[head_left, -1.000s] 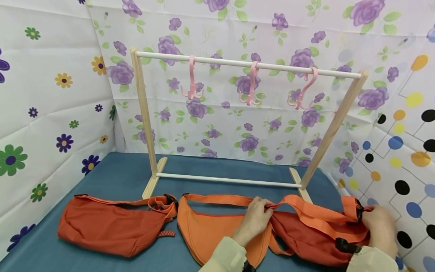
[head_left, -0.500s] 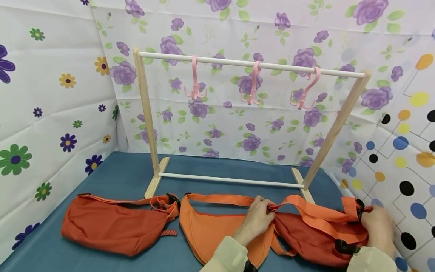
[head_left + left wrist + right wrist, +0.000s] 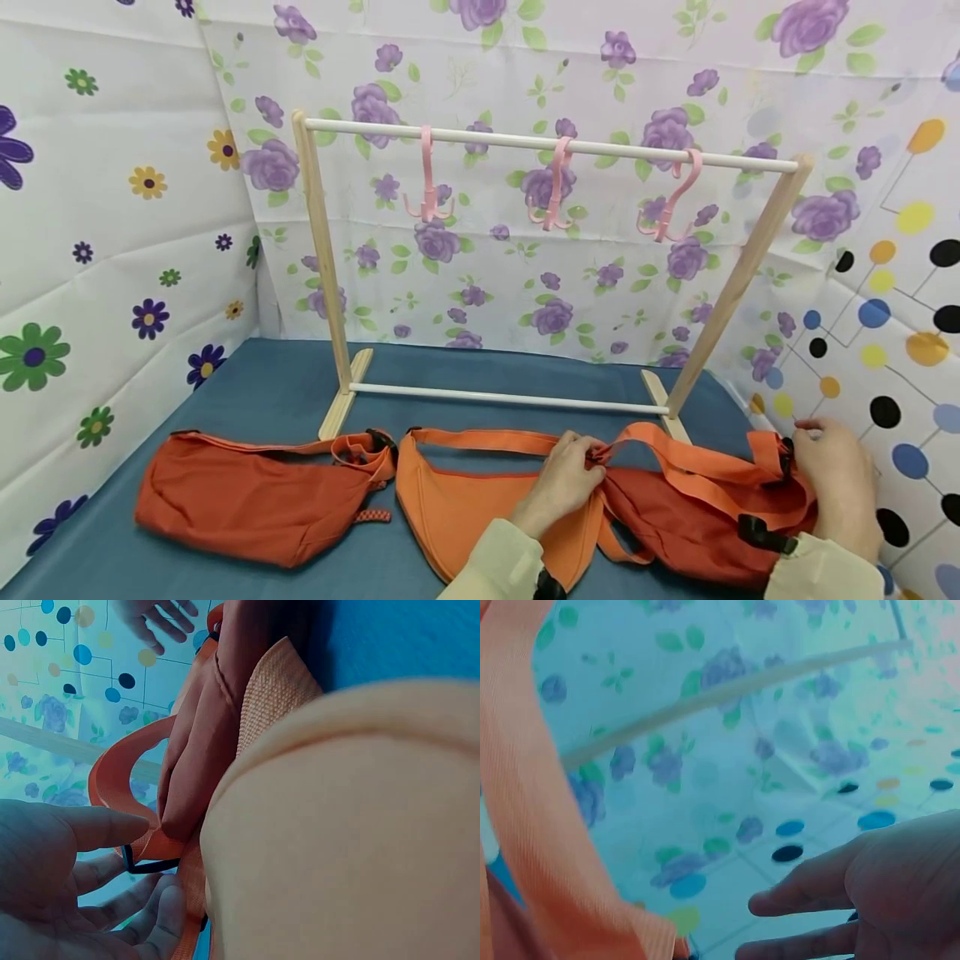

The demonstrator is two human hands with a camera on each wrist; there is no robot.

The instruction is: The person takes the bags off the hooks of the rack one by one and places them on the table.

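Note:
In the head view a dark red-orange waist bag with an orange strap and black buckles lies at the right. My left hand pinches its left end, where the strap meets the bag; the left wrist view shows the thumb against the bag's corner beside a black strap ring. Just off the bag's right end is my right hand, fingers extended and holding nothing. The right wrist view shows its thumb and finger parted, away from the strap.
A lighter orange waist bag lies partly under my left forearm. Another red-orange bag is at the left of the blue tabletop. Behind them stands a rack with a white top rail and three pink hooks.
My right hand has let go of the bag's right end and lifted slightly up, its fingers opening. My left hand stays at the bag's left end.

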